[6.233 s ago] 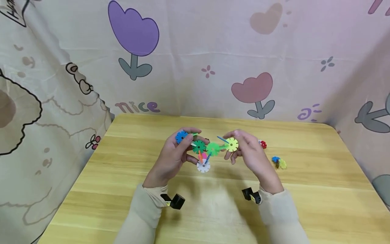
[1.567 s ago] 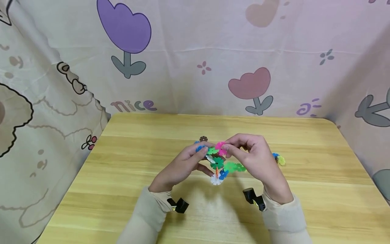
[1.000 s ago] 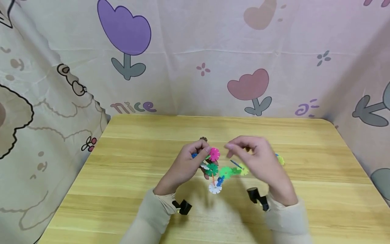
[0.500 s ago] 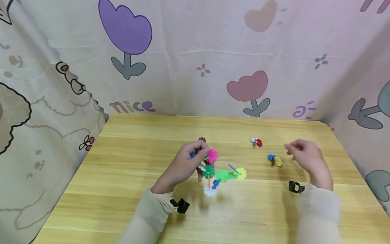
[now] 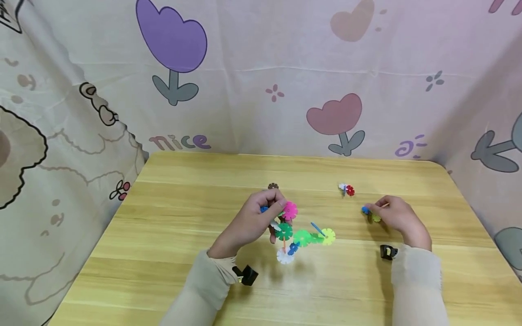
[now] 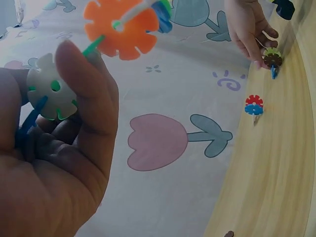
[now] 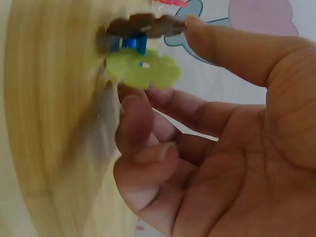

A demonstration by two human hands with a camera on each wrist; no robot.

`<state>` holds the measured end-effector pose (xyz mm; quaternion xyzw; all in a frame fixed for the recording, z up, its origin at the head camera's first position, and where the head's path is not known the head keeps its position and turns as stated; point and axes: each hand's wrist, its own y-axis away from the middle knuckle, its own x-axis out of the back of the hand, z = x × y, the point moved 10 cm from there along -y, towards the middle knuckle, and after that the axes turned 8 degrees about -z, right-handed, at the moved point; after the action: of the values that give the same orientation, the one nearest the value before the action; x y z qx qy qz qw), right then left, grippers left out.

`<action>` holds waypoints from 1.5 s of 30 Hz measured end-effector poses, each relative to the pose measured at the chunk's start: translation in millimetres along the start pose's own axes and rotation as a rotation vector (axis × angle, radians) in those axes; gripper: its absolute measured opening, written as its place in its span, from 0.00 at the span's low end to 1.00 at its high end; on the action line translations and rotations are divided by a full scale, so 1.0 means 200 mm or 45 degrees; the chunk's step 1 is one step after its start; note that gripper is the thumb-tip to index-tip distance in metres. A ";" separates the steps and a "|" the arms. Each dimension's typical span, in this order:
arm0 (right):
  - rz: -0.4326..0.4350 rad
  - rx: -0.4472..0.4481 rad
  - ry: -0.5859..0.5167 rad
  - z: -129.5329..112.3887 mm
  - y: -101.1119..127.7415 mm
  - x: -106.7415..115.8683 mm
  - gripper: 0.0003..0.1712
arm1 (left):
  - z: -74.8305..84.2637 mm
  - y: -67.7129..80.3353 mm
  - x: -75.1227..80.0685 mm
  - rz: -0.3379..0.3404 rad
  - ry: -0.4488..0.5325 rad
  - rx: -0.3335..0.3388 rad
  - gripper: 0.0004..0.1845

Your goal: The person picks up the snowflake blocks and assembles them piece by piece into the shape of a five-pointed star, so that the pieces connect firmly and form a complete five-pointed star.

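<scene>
Plastic snowflake-disc chain [image 5: 299,231] pinched in left hand [image 5: 253,222], right hand [image 5: 397,217], moved off it, now grasping small disc cluster [image 5: 371,214] on wooden table [image 5: 183,217]

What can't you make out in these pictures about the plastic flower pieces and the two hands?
- Head view: the left hand covers the near end of the linked chain of plastic flower discs, so its blue disc barely shows.
- Head view: the small blue, brown and yellow-green disc cluster is tiny and half hidden by the right hand.
- Right wrist view: motion blur smears that cluster; firm pinch or mere touch is unclear.
</scene>
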<state>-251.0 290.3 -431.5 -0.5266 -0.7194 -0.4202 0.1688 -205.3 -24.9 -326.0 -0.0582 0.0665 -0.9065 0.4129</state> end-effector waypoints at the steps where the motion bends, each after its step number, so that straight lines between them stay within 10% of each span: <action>1: -0.010 0.001 -0.009 0.00 -0.01 -0.01 0.32 | 0.01 0.00 0.00 -0.003 -0.001 0.003 0.12; 7: -0.044 -0.004 -0.047 0.00 -0.03 -0.03 0.31 | 0.07 0.00 -0.02 -0.008 -0.030 -0.006 0.11; 19: -0.051 0.143 -0.179 -0.09 0.00 -0.04 0.22 | -0.05 -0.02 -0.01 -0.020 0.065 0.024 0.16; 26: 0.095 0.541 -0.563 -0.50 0.20 0.05 0.20 | -0.07 -0.01 0.00 -0.014 0.121 0.032 0.20; 35: 0.045 0.985 -0.776 -1.03 0.36 -0.13 0.10 | -0.03 0.00 -0.02 -0.047 -0.060 0.010 0.06; 45: -0.024 1.008 -0.916 -1.10 0.38 -0.19 0.09 | 0.10 0.02 -0.03 -0.023 -0.113 -0.001 0.04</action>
<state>-211.8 102.7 -295.3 -0.5270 -0.8400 0.0886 0.0935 -194.6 -23.6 -306.3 -0.0993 0.0478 -0.9067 0.4071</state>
